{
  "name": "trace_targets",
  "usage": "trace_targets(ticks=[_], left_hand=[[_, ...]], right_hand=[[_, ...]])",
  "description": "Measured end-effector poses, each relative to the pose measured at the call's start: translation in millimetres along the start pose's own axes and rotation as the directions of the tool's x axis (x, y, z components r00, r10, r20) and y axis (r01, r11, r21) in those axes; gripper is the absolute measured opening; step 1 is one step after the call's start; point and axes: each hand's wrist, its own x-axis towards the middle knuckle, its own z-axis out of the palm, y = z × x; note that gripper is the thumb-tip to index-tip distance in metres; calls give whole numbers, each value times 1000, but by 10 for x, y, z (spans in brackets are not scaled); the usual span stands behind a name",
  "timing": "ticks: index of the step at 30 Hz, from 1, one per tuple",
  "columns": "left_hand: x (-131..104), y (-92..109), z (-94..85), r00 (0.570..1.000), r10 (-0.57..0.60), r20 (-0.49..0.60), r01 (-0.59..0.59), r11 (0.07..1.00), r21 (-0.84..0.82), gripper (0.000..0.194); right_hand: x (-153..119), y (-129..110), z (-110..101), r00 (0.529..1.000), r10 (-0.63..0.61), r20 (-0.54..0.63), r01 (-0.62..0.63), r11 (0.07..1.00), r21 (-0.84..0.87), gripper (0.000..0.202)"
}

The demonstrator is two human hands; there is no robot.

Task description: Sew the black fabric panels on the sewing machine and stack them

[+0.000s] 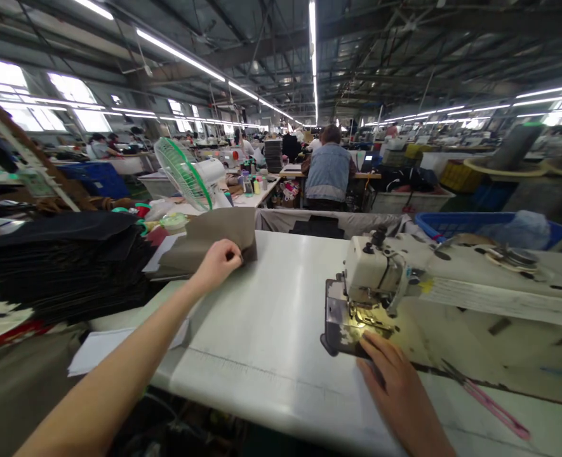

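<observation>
Head view: grey-brown panel at your left hand, apart from the stitching head

Your left hand (218, 261) has its fingers curled together at the lower right corner of a grey-brown, flexible flat panel (209, 231), and appears to pinch it there. That panel is at the far left of the smooth white worktable (281, 311), part of it standing up in a soft bend. It lies well apart from the cream-coloured metal sewing machine (373, 263), so you are not stitching it at this moment. Whether its edges already carry a seam, you cannot tell from here; how much work is left is equally uncertain.

Your right hand (397, 381) rests with fingers extended and loosely side by side, tips at the near edge of the machine's worn, dark metal plate (340, 327), in the yellow lamplight; it grips nothing that shows.

To your left rises a thick, uneven stack of thin black sheets (56, 266), their edges layered and ragged. Flat white papers (102, 349) lie nearer you. Slim pink-handled metal scissors (495, 406) lie to the right of your right hand, points toward the machine.
</observation>
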Motion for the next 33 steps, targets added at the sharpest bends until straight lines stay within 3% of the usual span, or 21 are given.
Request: trace_targets(ticks=[3, 5, 7, 9, 11, 13, 15, 17, 19, 22, 23, 25, 28, 30, 33], left_hand=[[-539, 487, 403, 953, 240, 185, -212, 964, -159, 10], [-971, 783, 638, 842, 447, 303, -332, 871, -362, 13], [-1354, 1012, 761, 752, 529, 394, -345, 824, -449, 16], [-1616, 1165, 747, 683, 572, 454, -339, 799, -496, 19], [-1734, 1246, 623, 608, 594, 527, -291, 784, -548, 22], [-1730, 1267, 450, 526, 594, 608, -187, 778, -600, 25], [-1640, 1236, 302, 489, 577, 654, -64, 771, -633, 23], [-1492, 1164, 237, 535, 524, 663, 50, 763, -644, 14], [-1304, 1067, 275, 648, 391, 653, 158, 770, -618, 7], [-1012, 926, 459, 830, 60, 555, 293, 800, -523, 26], [-933, 890, 526, 864, -52, 500, 325, 817, -477, 32], [-836, 840, 633, 879, -191, 437, 376, 842, -387, 42], [-877, 814, 704, 827, -164, 538, 368, 881, -297, 47], [-997, 823, 704, 806, -87, 585, 298, 914, -274, 37], [-1179, 868, 676, 842, -52, 537, 202, 953, -225, 30]], right_hand=[[76, -233, -153, 1000, -29, 10, 29, 999, 26, 51], [126, -395, -278, 988, -119, 102, 115, 992, 46, 67], [141, -500, -394, 945, -201, 259, 184, 979, 90, 78], [106, -525, -502, 883, -213, 417, 165, 975, 149, 82], [40, -492, -623, 837, -152, 525, 59, 980, 190, 79], [-7, -452, -772, 808, -78, 584, -78, 968, 237, 73], [14, -435, -922, 774, -35, 632, -218, 922, 319, 61], [114, -440, -1006, 740, 12, 672, -370, 842, 392, 42], [266, -437, -959, 741, 153, 653, -513, 757, 405, 23], [493, -385, -634, 779, 399, 484, -599, 701, 387, 20], [548, -358, -490, 787, 436, 437, -601, 704, 378, 20], [602, -306, -225, 793, 498, 351, -607, 691, 391, 16], [532, -264, -22, 773, 552, 313, -635, 662, 398, 42], [421, -268, -42, 768, 556, 319, -640, 660, 392, 52], [288, -307, -187, 761, 546, 351, -648, 656, 386, 40]])
